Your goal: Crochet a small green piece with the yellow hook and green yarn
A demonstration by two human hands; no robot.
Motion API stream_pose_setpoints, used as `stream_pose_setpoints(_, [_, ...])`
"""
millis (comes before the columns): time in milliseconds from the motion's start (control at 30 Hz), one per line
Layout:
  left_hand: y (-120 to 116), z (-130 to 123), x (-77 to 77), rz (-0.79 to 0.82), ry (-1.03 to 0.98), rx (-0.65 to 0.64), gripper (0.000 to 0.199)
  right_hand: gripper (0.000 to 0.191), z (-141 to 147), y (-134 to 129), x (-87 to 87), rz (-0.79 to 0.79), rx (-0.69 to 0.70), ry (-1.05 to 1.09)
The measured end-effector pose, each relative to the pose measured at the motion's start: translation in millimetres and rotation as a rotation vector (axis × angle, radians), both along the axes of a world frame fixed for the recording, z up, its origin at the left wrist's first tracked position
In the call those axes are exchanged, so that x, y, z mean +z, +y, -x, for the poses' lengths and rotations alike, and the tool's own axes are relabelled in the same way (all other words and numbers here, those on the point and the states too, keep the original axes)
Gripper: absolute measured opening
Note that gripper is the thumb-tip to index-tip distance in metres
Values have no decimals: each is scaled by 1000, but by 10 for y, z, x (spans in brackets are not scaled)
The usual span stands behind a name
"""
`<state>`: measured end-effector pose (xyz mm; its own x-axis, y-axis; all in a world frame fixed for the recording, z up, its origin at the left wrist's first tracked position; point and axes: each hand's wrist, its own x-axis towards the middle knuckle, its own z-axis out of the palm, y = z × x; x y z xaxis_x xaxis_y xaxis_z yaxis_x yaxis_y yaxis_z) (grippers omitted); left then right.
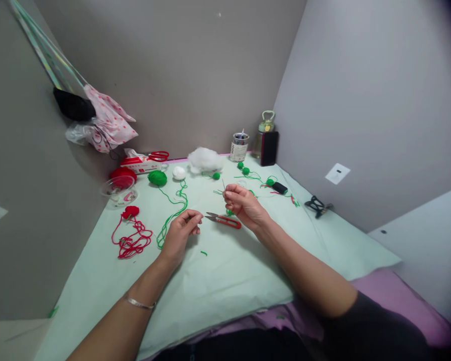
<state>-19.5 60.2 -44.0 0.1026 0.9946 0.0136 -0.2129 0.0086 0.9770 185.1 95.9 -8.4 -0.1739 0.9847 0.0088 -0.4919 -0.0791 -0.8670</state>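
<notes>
My right hand (245, 204) is raised above the table, its thumb and fingers pinched on a thin needle (223, 185) that points up. My left hand (181, 231) hovers to the left with thumb and forefinger pressed together; whatever is between them is too small to make out. Between the two hands lie orange-handled thread snips (227, 221), blades toward my left hand. A bit of green yarn partly shows behind the snips. A short green yarn scrap (204, 253) lies nearer to me. Loose green yarn (173, 209) runs behind my left hand up to a green ball (157, 178).
Tangled red yarn (135, 243) lies at left, near a clear plastic tub (122, 193). White stuffing (205, 160), a white ball (179, 173) and red scissors (158, 156) are at the back. A can (239, 148), bottle (266, 123) and phone (269, 149) stand at back right.
</notes>
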Motion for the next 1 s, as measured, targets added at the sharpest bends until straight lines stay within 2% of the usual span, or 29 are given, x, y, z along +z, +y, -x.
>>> stream_pose_setpoints(400, [-26, -9, 59, 5, 11, -2, 27, 34, 7, -3, -9, 5, 16, 17])
stream_pose_setpoints(700, [-6, -10, 22, -17, -2, -10, 26, 34, 5, -24, 19, -14, 31, 16])
stream_pose_setpoints(1000, [-25, -13, 49, -9, 3, -15, 25, 36, -5, -34, 34, -14, 55, 3])
